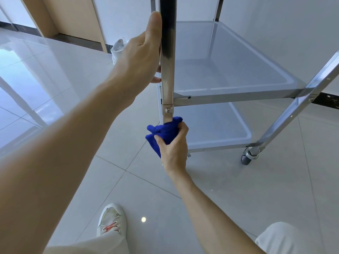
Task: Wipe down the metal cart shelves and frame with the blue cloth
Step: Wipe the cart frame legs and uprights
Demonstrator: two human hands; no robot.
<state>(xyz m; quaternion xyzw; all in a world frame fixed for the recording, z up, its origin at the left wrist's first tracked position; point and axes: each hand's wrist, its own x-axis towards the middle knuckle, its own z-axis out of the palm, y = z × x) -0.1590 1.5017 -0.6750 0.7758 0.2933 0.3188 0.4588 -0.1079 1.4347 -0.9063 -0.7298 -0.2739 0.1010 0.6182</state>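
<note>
At near corner post (167, 70) of metal cart (229, 97): left hand (141, 55) curled round post above middle shelf (229, 70); right hand (174, 145) grips blue cloth (161, 132) (bunched), wrapped against post just above lower shelf (216, 125).

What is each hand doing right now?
Left hand: grips the cart's upright post.
Right hand: holds the blue cloth around the post.
</note>
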